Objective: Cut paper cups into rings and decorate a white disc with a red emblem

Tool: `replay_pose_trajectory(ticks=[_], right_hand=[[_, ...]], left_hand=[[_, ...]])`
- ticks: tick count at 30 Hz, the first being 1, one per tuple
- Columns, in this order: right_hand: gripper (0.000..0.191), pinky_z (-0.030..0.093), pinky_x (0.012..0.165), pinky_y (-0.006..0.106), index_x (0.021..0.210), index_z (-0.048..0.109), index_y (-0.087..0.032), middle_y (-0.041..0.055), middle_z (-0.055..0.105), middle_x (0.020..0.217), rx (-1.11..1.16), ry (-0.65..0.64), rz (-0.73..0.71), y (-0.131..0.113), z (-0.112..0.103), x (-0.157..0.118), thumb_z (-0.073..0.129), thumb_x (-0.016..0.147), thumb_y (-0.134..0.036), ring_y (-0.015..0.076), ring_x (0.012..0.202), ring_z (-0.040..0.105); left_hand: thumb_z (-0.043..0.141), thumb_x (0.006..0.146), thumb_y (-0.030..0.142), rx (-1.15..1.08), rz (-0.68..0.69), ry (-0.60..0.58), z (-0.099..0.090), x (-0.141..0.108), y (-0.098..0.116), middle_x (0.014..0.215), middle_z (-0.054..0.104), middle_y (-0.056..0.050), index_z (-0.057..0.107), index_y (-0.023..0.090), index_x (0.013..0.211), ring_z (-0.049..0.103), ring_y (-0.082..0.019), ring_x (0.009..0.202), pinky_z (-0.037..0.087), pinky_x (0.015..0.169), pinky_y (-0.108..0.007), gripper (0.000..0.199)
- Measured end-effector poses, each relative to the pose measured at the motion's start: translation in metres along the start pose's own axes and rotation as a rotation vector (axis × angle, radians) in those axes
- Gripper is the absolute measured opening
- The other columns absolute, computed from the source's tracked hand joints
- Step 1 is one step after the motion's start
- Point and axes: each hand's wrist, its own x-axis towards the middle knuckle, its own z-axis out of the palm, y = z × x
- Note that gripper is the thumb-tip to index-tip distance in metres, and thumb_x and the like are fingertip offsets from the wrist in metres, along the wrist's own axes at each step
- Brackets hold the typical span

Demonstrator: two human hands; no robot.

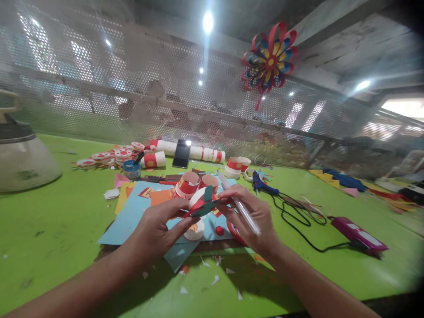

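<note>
My left hand [157,225] is closed with thumb and fingers pinching a small paper-cup craft piece [206,205], red and white with dark green paper strips. On the other side my right hand [253,216] has its fingertips at the same piece, while a clear-barrelled pen [243,211] lies gripped along its fingers. Just behind stand two red-and-white paper cup sections [187,184]. Below the piece rests a white cup base [194,230] with an orange pattern, and a small red paper piece [219,230] lies near it on light-blue paper [124,225].
A blue glue gun [265,184] has a black cord running to a purple power strip [359,234]. Behind lie a phone [182,153], stacked paper cups [195,151], a blue jar [131,169] and red-and-white discs [123,153]. Paper scraps [215,279] dot the green table [59,247].
</note>
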Motion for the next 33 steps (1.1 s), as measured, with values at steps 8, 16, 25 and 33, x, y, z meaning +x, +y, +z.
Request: replay_pose_trajectory(ticks=[8, 16, 25, 33], right_hand=[[0.022, 0.051, 0.065, 0.033, 0.098, 0.066, -0.03, 0.0009, 0.06, 0.089, 0.012, 0.001, 0.003, -0.001, 0.0, -0.002, 0.063, 0.084, -0.013, 0.0158, 0.076, 0.061], [0.024, 0.051, 0.065, 0.03, 0.098, 0.065, -0.031, -0.0006, 0.062, 0.087, -0.042, -0.023, 0.0, -0.001, -0.001, -0.001, 0.06, 0.083, -0.013, 0.0153, 0.077, 0.06], [0.021, 0.047, 0.064, 0.029, 0.099, 0.064, -0.026, 0.0, 0.062, 0.087, -0.059, -0.031, -0.026, -0.002, -0.001, -0.002, 0.059, 0.083, -0.013, 0.0143, 0.073, 0.057], [0.015, 0.046, 0.066, 0.029, 0.097, 0.063, -0.024, 0.0005, 0.059, 0.086, -0.041, -0.073, 0.004, 0.0, -0.001, -0.002, 0.06, 0.084, -0.016, 0.0148, 0.075, 0.057]], left_hand=[[0.057, 0.087, 0.021, 0.066, 0.145, -0.002, -0.002, 0.001, 0.0, 0.088, 0.076, -0.003, 0.064, 0.02, 0.097, 0.072, -0.015, 0.075, 0.058, 0.068, -0.022, 0.012], [0.054, 0.091, 0.014, 0.323, 0.395, -0.008, -0.002, -0.011, -0.005, 0.106, 0.068, -0.013, 0.051, 0.018, 0.111, 0.068, -0.019, 0.093, 0.056, 0.077, -0.028, 0.021], [0.057, 0.088, 0.01, 0.333, 0.505, 0.053, -0.001, -0.014, 0.003, 0.121, 0.062, -0.024, 0.052, 0.009, 0.115, 0.061, -0.026, 0.115, 0.056, 0.088, -0.034, 0.027], [0.056, 0.088, 0.012, 0.248, 0.431, 0.027, 0.003, -0.017, -0.005, 0.118, 0.065, -0.019, 0.055, 0.014, 0.108, 0.063, -0.025, 0.112, 0.057, 0.087, -0.032, 0.019]])
